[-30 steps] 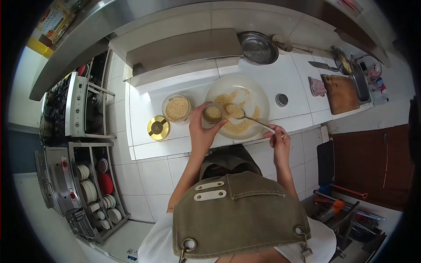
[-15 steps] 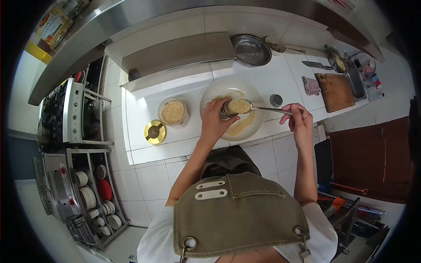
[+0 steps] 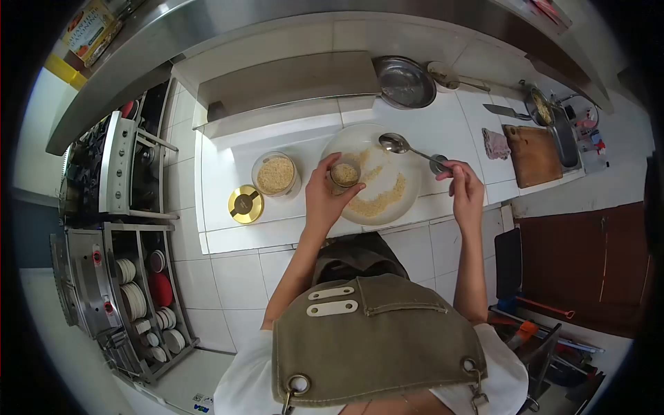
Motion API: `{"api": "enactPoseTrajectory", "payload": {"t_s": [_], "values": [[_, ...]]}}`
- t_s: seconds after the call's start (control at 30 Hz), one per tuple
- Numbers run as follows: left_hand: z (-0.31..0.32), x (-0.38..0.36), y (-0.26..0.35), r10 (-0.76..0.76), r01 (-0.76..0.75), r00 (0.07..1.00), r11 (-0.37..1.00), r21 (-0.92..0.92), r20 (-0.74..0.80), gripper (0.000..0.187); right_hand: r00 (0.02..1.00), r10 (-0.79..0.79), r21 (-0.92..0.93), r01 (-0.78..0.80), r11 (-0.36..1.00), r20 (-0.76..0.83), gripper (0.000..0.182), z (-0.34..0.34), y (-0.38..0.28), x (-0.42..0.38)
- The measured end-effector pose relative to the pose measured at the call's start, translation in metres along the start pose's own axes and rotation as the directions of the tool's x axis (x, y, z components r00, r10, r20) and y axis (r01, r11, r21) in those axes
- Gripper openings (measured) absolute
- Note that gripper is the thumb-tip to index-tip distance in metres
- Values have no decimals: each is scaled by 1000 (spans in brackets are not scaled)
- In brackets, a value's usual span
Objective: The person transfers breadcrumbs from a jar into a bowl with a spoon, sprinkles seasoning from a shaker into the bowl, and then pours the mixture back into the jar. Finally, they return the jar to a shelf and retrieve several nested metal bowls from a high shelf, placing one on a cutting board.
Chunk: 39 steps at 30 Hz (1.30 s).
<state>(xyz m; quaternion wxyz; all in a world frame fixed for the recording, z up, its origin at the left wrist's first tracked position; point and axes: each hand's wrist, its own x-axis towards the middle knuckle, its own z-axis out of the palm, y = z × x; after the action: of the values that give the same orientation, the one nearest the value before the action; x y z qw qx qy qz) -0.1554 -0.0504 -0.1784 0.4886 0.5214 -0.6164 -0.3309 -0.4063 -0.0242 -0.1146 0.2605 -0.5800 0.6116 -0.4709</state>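
Note:
My left hand (image 3: pixel 326 197) is wrapped round a small glass jar (image 3: pixel 345 173) with pale granules inside, over the left part of a white plate (image 3: pixel 394 149). Loose granules (image 3: pixel 380 202) lie scattered on the plate. In my right hand (image 3: pixel 465 190) is the handle of a metal spoon (image 3: pixel 395 143), whose bowl looks empty above the plate. A larger open jar of granules (image 3: pixel 275 174) stands left of the plate, with a gold lid (image 3: pixel 245 204) beside it. Partly behind the spoon handle and right fingers is a small dark-topped container (image 3: pixel 437 163).
A metal pan (image 3: pixel 404 81) sits at the back of the counter. Farther right are a knife (image 3: pixel 503 111), a pink cloth (image 3: pixel 496 144) and a wooden board (image 3: pixel 531 155). A stove (image 3: pixel 119 162) and a dish rack (image 3: pixel 149 297) stand at left. A metal shelf edge (image 3: pixel 277 28) runs overhead.
The spoon, heaped with granules before, now has an empty-looking bowl and has moved away from the small jar. Granules now show inside that jar, which my left hand has shifted left.

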Motion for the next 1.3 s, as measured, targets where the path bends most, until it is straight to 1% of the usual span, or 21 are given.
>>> {"api": "enactPoseTrajectory", "payload": {"t_s": [0.03,0.13,0.2,0.23,0.27,0.33,0.37,0.43,0.47,0.53,0.67,0.77,0.83,0.97,1.03,1.07,1.17,1.2,1.23,1.27,1.3], "values": [[-3,-3,3,-67,66,998,996,-57,-18,65,997,74,81,-73,994,-19,29,6,20,4],[-5,-12,-13,-70,64,996,991,-113,-48,68,989,144,136,-147,980,28,33,25,63,9],[-6,-16,-16,-88,81,995,989,-123,-52,66,975,207,180,-219,959,83,34,34,66,11],[-6,-17,-18,-102,93,993,986,-139,-56,64,974,210,184,-222,958,83,34,39,65,11],[-5,-18,-22,-103,95,993,986,-135,-52,64,962,232,212,-259,942,144,34,43,64,11],[-2,-19,-31,-122,102,990,969,-227,-77,64,939,230,245,-293,924,256,33,50,63,8],[-2,-19,-29,-123,104,990,969,-225,-73,64,938,234,247,-297,923,254,33,52,64,5],[-3,-19,-22,-143,120,987,959,-259,-74,62,892,260,248,-365,897,371,32,54,66,-3],[-2,-20,-23,-145,122,987,959,-256,-74,62,892,251,251,-359,899,376,31,54,67,-8],[-2,-21,-24,-144,112,987,933,-341,-71,63,884,284,248,-389,887,371,31,49,63,-23],[-3,-20,-19,-154,113,985,924,-364,-83,63,872,364,267,-455,850,327,32,41,68,-59],[-4,-19,-11,-153,111,984,924,-366,-87,62,867,387,303,-477,825,314,33,40,62,-84],[-4,-19,-12,-129,89,988,926,-367,-85,62,852,430,301,-512,805,299,33,44,59,-98],[-1,-18,-12,-138,102,987,932,-347,-80,62,815,502,406,-579,707,288,33,56,52,-113],[0,-16,-16,-122,93,988,959,-267,-93,62,784,546,460,-618,638,296,32,61,49,-115],[0,-16,-17,-119,92,989,959,-268,-88,62,772,560,487,-630,605,302,31,61,46,-112],[0,-14,-16,-83,59,990,977,-206,-110,61,810,536,483,-577,658,238,31,54,48,-106],[0,-13,-15,-65,48,991,989,-143,-119,61,838,503,476,-537,697,209,31,49,47,-103],[0,-11,-13,-47,37,991,996,-80,-126,60,840,502,476,-535,698,208,31,43,46,-99],[0,-9,-9,-45,35,991,996,-82,-128,60,850,498,448,-517,729,170,31,36,46,-95],[0,-7,-5,-15,12,994,999,-34,-104,60,860,492,419,-499,759,134,32,30,45,-90]]}}
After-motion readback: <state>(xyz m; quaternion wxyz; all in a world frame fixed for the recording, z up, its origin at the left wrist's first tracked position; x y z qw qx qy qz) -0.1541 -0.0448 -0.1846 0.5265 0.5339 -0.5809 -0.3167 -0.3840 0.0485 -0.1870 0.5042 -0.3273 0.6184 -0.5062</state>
